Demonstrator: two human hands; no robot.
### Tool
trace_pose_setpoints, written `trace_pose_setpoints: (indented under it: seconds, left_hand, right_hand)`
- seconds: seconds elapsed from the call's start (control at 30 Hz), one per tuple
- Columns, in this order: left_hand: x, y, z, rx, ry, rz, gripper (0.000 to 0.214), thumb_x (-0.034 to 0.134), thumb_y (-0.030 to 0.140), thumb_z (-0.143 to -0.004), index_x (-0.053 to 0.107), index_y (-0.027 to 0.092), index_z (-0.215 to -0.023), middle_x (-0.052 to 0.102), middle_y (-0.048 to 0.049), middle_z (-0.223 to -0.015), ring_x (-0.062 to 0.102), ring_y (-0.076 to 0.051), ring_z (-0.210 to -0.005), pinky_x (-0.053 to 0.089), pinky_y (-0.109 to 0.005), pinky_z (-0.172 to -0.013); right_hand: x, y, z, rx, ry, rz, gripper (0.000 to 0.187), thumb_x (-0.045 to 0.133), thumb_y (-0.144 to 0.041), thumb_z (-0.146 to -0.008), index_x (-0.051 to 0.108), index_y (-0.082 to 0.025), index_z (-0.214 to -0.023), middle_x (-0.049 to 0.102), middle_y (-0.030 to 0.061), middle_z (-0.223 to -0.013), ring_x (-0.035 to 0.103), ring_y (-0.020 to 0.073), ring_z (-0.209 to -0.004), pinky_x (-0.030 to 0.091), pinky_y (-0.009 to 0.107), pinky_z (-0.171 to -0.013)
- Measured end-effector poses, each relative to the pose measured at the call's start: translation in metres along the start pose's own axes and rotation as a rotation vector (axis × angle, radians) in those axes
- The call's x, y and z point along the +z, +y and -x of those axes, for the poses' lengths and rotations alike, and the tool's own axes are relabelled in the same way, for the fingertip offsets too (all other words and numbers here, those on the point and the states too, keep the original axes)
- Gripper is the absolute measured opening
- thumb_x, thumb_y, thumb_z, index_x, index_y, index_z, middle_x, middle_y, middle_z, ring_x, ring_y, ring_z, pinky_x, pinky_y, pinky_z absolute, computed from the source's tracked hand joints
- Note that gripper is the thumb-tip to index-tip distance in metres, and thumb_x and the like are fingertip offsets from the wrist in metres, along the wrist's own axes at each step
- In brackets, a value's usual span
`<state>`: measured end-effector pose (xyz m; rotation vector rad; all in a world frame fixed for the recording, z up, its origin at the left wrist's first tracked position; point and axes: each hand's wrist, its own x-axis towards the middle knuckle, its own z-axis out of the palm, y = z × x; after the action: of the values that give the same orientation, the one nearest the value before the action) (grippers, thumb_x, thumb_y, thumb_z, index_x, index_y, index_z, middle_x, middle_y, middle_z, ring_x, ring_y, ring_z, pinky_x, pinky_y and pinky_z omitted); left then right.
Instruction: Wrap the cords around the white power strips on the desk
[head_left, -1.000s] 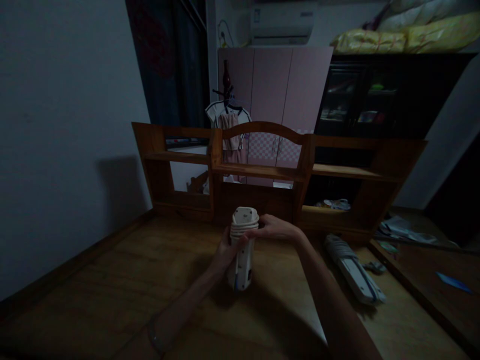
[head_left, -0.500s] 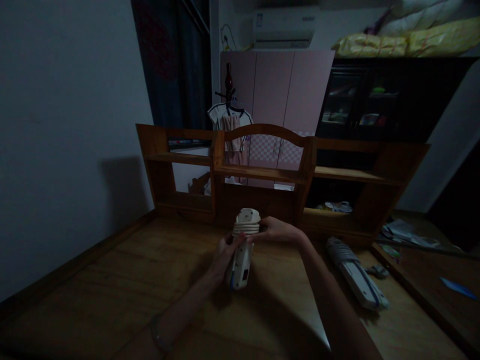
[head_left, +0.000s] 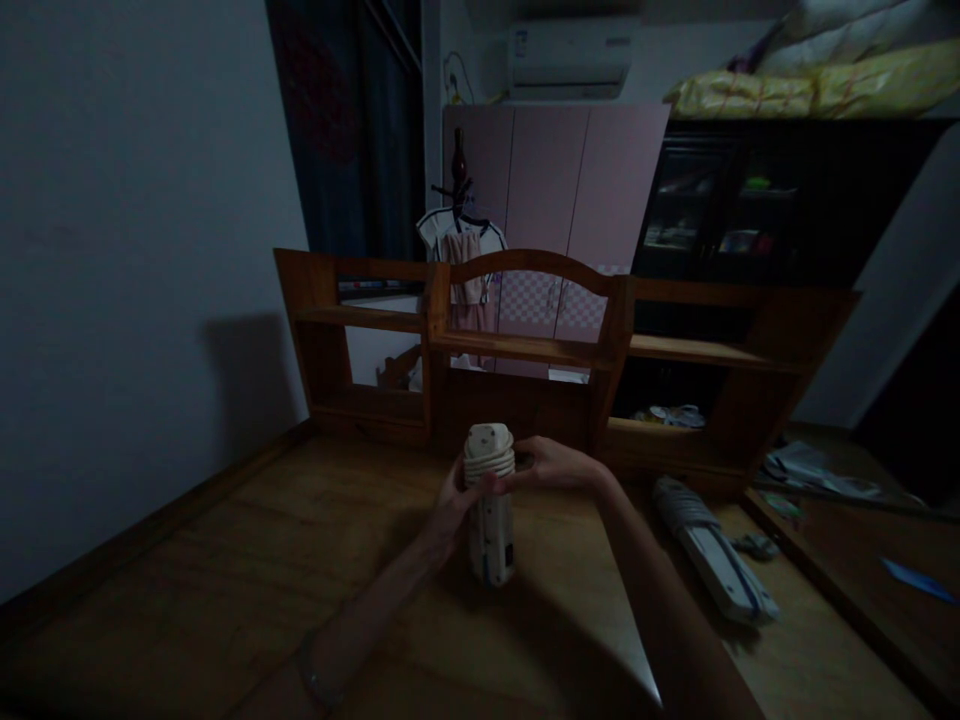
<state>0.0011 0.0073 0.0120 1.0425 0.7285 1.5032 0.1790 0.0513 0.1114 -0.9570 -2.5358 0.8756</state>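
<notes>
A white power strip (head_left: 492,540) is held lengthwise away from me over the wooden tabletop (head_left: 322,570). Its white cord (head_left: 489,465) is wound in several turns around the far end. My left hand (head_left: 448,512) grips the strip from the left, with the thumb across the top by the coils. From the other side, my right hand (head_left: 555,464) pinches at the wound cord; its fingertips are partly hidden. Off to the right lies a second power strip (head_left: 724,570), with its own cord wrapped around the far end.
A low wooden shelf unit (head_left: 525,345) spans the back of the tabletop. Beside the second strip sits a small grey object (head_left: 756,545) I cannot make out. A raised wooden edge (head_left: 825,590) runs along the right, and a wall (head_left: 150,300) stands at left.
The held power strip has turned slightly, its near end swinging right and its far end a little left and down. Both hands keep their hold.
</notes>
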Motion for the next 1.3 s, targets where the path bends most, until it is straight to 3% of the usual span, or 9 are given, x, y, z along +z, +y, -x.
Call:
trace_pose_setpoints:
  seconds: [0.17, 0.4, 0.67, 0.97, 1.3]
  left_hand:
    - [0.001, 0.005, -0.001, -0.008, 0.049, -0.020, 0.062, 0.079, 0.035, -0.064, 0.057, 0.017, -0.119, 0.065, -0.0116, -0.111, 0.063, -0.023, -0.094, 0.048, -0.029, -0.079]
    - [0.000, -0.005, 0.003, -0.103, 0.114, 0.034, 0.048, 0.075, 0.041, -0.068, 0.065, 0.016, -0.108, 0.067, -0.0099, -0.105, 0.064, -0.020, -0.084, 0.048, -0.026, -0.073]
    - [-0.006, 0.001, 0.004, -0.130, 0.030, -0.006, 0.044, 0.074, 0.038, -0.069, 0.067, 0.015, -0.106, 0.069, -0.0089, -0.095, 0.063, -0.018, -0.077, 0.046, -0.026, -0.069]
    - [-0.003, 0.006, 0.000, -0.072, -0.008, 0.066, 0.048, 0.079, 0.035, -0.063, 0.067, 0.014, -0.104, 0.068, -0.0100, -0.100, 0.063, -0.019, -0.081, 0.046, -0.027, -0.074]
    - [0.000, 0.001, 0.006, -0.222, -0.036, 0.192, 0.044, 0.073, 0.042, -0.070, 0.065, 0.017, -0.105, 0.069, -0.0065, -0.093, 0.063, -0.016, -0.074, 0.047, -0.025, -0.069]
  right_hand:
    - [0.003, 0.000, -0.002, -0.003, -0.006, -0.005, 0.053, 0.067, -0.055, -0.069, 0.068, -0.017, -0.105, 0.069, 0.0014, -0.096, 0.061, 0.0222, -0.089, 0.044, 0.026, -0.075]
    - [0.006, 0.002, -0.004, 0.059, 0.024, 0.089, 0.052, 0.065, -0.061, -0.068, 0.071, -0.016, -0.093, 0.069, 0.0011, -0.085, 0.060, 0.0197, -0.077, 0.042, 0.024, -0.064]
    - [0.006, -0.001, -0.002, 0.077, 0.008, 0.027, 0.054, 0.069, -0.060, -0.064, 0.070, -0.018, -0.098, 0.069, 0.0011, -0.087, 0.061, 0.0194, -0.082, 0.044, 0.024, -0.069]
    - [0.005, -0.009, -0.001, 0.062, -0.012, 0.018, 0.053, 0.069, -0.059, -0.064, 0.070, -0.017, -0.096, 0.069, 0.0010, -0.088, 0.060, 0.0200, -0.082, 0.043, 0.024, -0.067]
    - [0.002, -0.015, 0.003, 0.064, -0.001, 0.089, 0.049, 0.070, -0.057, -0.063, 0.070, -0.019, -0.094, 0.070, 0.0000, -0.085, 0.062, 0.0202, -0.079, 0.043, 0.024, -0.065]
